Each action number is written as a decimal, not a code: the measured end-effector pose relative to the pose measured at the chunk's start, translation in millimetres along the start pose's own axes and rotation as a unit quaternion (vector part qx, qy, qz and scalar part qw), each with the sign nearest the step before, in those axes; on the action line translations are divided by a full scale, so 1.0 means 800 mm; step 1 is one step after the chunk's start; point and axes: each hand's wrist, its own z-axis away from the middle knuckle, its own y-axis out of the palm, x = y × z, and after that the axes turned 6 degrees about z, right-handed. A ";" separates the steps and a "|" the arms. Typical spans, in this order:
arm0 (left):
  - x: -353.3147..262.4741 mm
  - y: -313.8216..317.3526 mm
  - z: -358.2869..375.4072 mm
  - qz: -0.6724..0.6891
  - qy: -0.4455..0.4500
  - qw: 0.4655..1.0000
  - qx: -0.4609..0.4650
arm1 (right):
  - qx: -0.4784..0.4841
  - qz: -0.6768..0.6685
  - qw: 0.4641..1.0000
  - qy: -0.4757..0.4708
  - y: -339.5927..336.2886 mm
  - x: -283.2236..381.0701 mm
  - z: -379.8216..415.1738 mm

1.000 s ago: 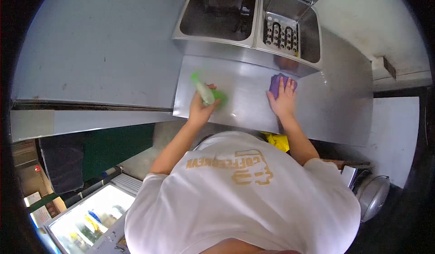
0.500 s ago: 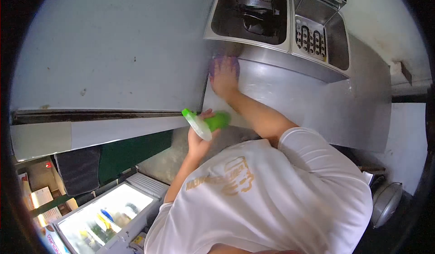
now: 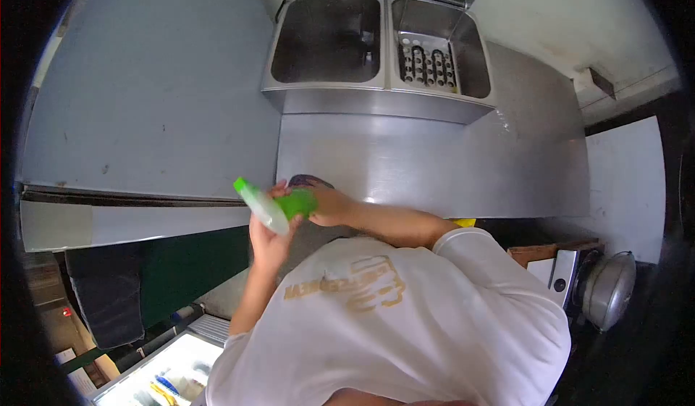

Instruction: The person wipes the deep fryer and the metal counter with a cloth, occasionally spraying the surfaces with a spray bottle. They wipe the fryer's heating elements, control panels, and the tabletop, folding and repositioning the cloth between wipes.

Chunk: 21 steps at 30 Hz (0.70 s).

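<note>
My left hand (image 3: 269, 241) is wrapped round a green spray bottle (image 3: 295, 203) with a white and green trigger head, tilted at the near left edge of the steel counter (image 3: 413, 160). Just right of it, my right hand (image 3: 331, 207) is on a dark purple cloth (image 3: 310, 181) at the counter's near edge. The bottle overlaps my right fingertips, so part of that grip is hidden.
A two-tank steel deep fryer (image 3: 376, 100) stands at the back of the counter; its right tank shows a perforated plate (image 3: 428, 65). A grey panel (image 3: 159, 102) borders the left side. A lit glass-topped case (image 3: 163, 366) is at lower left, a round metal pan (image 3: 609, 290) at right.
My right hand has drawn the purple cloth from near the fryer's base back to the near edge, beside the bottle. The view has shifted, showing more of the counter's right side.
</note>
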 end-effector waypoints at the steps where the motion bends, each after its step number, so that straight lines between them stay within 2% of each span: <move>1: 0.011 0.009 -0.010 0.011 -0.001 1.000 -0.010 | -0.001 0.000 1.000 0.001 -0.009 -0.003 0.018; 2: 0.025 0.016 -0.020 0.022 -0.003 1.000 -0.020 | 0.013 0.006 1.000 -0.023 -0.021 -0.007 0.042; 3: 0.050 0.016 -0.029 -0.025 -0.001 1.000 -0.011 | 0.025 0.011 0.998 -0.049 -0.033 -0.012 0.067; 5: 0.068 0.032 -0.050 -0.066 -0.030 0.997 -0.015 | -0.045 0.018 0.998 -0.035 -0.049 -0.025 0.130; 11: 0.117 0.064 -0.077 -0.012 -0.041 0.998 -0.045 | -0.042 0.085 0.987 0.131 -0.172 -0.022 0.343; 13: 0.118 0.065 -0.079 -0.016 -0.040 0.998 -0.048 | -0.083 0.125 0.965 0.216 -0.212 -0.011 0.400; 16: 0.109 0.064 -0.077 -0.023 -0.047 0.996 -0.066 | -0.142 0.245 0.900 0.331 -0.248 -0.029 0.467; 19: 0.114 0.047 -0.072 -0.028 -0.050 0.995 -0.085 | -0.208 0.344 0.805 0.437 -0.266 -0.077 0.516; 21: 0.115 0.032 -0.067 -0.033 -0.047 0.994 -0.093 | -0.243 0.348 0.721 0.548 -0.284 -0.095 0.511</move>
